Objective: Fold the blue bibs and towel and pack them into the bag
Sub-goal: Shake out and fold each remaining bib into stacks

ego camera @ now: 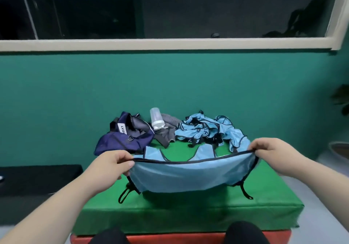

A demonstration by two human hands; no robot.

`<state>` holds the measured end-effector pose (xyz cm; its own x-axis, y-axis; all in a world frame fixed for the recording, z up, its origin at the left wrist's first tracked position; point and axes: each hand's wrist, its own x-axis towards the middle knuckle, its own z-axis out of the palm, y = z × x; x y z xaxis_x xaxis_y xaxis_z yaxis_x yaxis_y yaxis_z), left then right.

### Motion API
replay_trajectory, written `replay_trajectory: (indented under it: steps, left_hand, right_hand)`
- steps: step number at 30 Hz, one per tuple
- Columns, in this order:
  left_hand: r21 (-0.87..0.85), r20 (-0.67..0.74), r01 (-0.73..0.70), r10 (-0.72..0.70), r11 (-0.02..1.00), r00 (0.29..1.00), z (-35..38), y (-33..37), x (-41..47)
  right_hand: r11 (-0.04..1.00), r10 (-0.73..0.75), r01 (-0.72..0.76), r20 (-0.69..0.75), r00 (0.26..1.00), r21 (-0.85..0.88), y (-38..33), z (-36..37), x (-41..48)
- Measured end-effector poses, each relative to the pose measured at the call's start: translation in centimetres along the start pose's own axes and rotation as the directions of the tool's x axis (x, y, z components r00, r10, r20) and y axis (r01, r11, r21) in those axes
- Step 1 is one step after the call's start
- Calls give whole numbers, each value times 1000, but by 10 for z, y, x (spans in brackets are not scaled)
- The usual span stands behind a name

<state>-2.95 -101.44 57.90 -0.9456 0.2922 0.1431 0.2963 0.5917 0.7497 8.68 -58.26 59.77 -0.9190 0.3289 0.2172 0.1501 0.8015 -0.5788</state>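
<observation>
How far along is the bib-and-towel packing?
Done: nothing that shows; no folded piece is visible, and the navy bag lies slumped at back left. In hand: left hand and right hand pinch one blue bib by its black-trimmed edge, spread over the green mat. Left: the crumpled bib pile at back right, the grey towel by the clear bottle, then packing.

Smooth, faintly shiny cloth bib (188, 174)
</observation>
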Motion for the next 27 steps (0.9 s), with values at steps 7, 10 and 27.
replay_trajectory:
  steps: [7, 10, 27]
  left_hand:
    - [16, 44, 69, -69, 998, 997, 17, -25, -26]
    - [47, 47, 63, -65, 997, 997, 18, -32, -23]
    - [133, -175, 130, -106, 983, 979, 68, -67, 112]
  right_hand:
    - [999, 51, -49, 173, 984, -16, 19, 22, -26]
    - [997, 74, -79, 198, 977, 16, 23, 27, -22]
    - [979, 203, -203, -6, 979, 22, 44, 117, 111]
